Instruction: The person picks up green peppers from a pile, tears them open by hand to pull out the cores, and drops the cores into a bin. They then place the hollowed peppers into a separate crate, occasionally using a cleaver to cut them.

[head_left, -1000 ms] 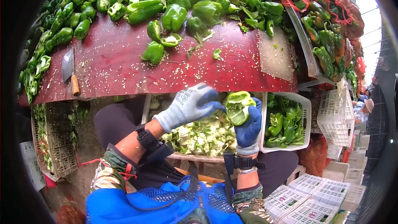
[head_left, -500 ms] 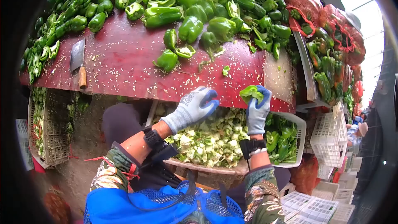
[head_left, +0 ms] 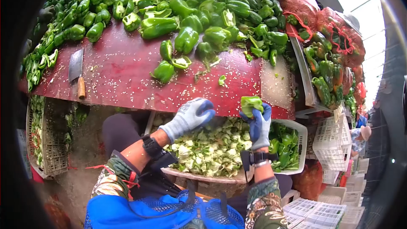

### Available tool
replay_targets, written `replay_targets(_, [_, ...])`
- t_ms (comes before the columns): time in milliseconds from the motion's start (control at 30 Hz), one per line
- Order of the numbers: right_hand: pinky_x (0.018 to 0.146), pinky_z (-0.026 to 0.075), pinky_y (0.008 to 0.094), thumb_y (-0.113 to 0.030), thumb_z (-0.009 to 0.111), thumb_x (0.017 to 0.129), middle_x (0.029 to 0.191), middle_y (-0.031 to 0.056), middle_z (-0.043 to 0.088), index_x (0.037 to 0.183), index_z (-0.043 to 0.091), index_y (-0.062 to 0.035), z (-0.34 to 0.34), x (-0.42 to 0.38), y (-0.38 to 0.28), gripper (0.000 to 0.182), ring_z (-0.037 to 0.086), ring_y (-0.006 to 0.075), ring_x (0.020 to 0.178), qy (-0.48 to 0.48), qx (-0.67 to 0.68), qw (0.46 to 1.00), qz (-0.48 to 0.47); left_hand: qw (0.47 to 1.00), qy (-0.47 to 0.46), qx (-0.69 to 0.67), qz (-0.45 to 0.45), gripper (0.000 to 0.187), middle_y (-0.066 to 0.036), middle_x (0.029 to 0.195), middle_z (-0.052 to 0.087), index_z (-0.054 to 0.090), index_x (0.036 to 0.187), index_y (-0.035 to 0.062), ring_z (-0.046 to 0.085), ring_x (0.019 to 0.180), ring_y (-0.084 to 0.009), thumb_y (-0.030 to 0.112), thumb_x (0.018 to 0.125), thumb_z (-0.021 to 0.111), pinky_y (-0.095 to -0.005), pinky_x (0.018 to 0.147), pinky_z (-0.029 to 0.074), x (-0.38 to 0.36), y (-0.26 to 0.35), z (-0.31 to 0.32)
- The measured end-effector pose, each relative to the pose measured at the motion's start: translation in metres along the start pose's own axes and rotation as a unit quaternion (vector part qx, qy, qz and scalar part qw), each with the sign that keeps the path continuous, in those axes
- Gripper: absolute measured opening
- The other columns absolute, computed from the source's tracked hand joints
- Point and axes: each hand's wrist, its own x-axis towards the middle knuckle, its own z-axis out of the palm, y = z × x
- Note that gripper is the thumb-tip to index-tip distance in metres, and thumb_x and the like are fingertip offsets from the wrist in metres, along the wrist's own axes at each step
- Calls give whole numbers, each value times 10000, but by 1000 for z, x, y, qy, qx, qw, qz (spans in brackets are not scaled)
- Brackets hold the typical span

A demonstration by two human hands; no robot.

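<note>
My right hand, in a grey-and-blue work glove, grips a cut green bell pepper between thumb and fingers, just at the front edge of the red board. My left hand, gloved alike, hovers left of it with fingers loosely curled and a small gap at the thumb; no object shows in it. Below both hands is a container heaped with pale pepper cores and scraps. On the board nearby lie a halved pepper, a whole-looking pepper and a small green scrap.
A cleaver lies on the board's left side. Piled green peppers cover the back. To the right of the scraps stands a white crate of pepper pieces. Red mesh sacks and stacked white crates are farther right.
My right hand has turned the pepper piece so another side shows. The fingers and thumb of my left hand have drawn closer together. The whole view has shifted slightly.
</note>
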Motion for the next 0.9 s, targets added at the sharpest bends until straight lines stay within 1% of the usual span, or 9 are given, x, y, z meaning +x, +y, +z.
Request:
replay_targets(167, [904, 517, 593, -62, 544, 875, 1213, 134, 552, 1257, 472, -74, -6, -66, -39, 389, 572, 335, 1133, -11, 116, 992, 50, 980, 159, 116, 32, 227, -104, 955, 605, 643, 1030, 32, 588, 799, -202, 182, 866, 692, -322, 739, 483, 14, 5, -32])
replay_targets(267, [901, 511, 423, -29, 530, 876, 1114, 110, 572, 1142, 532, -76, -72, -92, -60, 271, 588, 264, 1028, 85, -136, 986, -38, 848, 388, 341, 116, 227, -103, 956, 596, 649, 1039, 47, 593, 805, -189, 177, 861, 701, -301, 709, 488, 21, -15, -93])
replay_targets(333, [976, 426, 365, -13, 530, 867, 1098, 99, 582, 1137, 561, -30, -187, -77, -62, 272, 549, 256, 1061, 49, -632, 743, -214, 900, 422, 102, -32, 292, -140, 1047, 605, 659, 1045, 61, 547, 1042, -332, 260, 834, 691, -435, 909, 442, 16, -34, -128])
replay_targets(367, [1020, 391, 378, -16, 555, 852, 1088, 101, 585, 1164, 566, -14, -189, -79, -70, 313, 536, 256, 1087, 54, -721, 663, -193, 901, 413, 116, -58, 329, -142, 1067, 603, 655, 1076, 66, 545, 1055, -331, 280, 828, 695, -436, 915, 444, 12, -40, -139])
replay_targets(500, [928, 448, 302, -29, 575, 900, 1142, 71, 611, 1192, 597, -6, -98, -66, -66, 294, 568, 169, 1021, 12, -426, 901, -80, 878, 273, 389, -62, 659, -151, 1205, 550, 533, 1294, 118, 532, 1096, -361, 427, 749, 737, -457, 934, 455, 10, -51, -130])
replay_targets(700, [815, 546, 300, -173, 594, 952, 1050, 73, 638, 1170, 604, 3, 80, -49, 18, 281, 627, 151, 949, -158, -143, 975, 58, 838, 200, 491, -132, 692, -123, 1157, 567, 499, 1308, 184, 548, 1062, -341, 363, 700, 776, -480, 914, 454, 40, -62, -98])
replay_targets(800, [894, 526, 390, -250, 582, 967, 1137, 102, 607, 1256, 539, -14, 122, -40, 39, 375, 617, 249, 1038, -141, 12, 981, 130, 918, 290, 250, -97, 612, -107, 1112, 616, 520, 1281, 152, 608, 950, -269, 316, 744, 762, -400, 792, 507, 40, -79, -100])
replay_targets(833, [906, 516, 389, -270, 568, 974, 1173, 101, 589, 1293, 510, -27, 130, -37, 39, 405, 603, 242, 1067, -140, 21, 982, 122, 954, 288, -76, -16, 547, -79, 1060, 643, 527, 1260, 92, 631, 878, -184, 268, 788, 742, -306, 705, 524, 40, -83, -95])
replay_targets(900, [910, 505, 380, -315, 533, 990, 1211, 88, 573, 1342, 476, -64, 145, -34, 41, 437, 585, 222, 1098, -138, 26, 985, 104, 955, 133, -257, -63, 503, -39, 1041, 636, 523, 1277, 73, 617, 899, -127, 382, 890, 612, -258, 702, 526, 17, -23, -90])
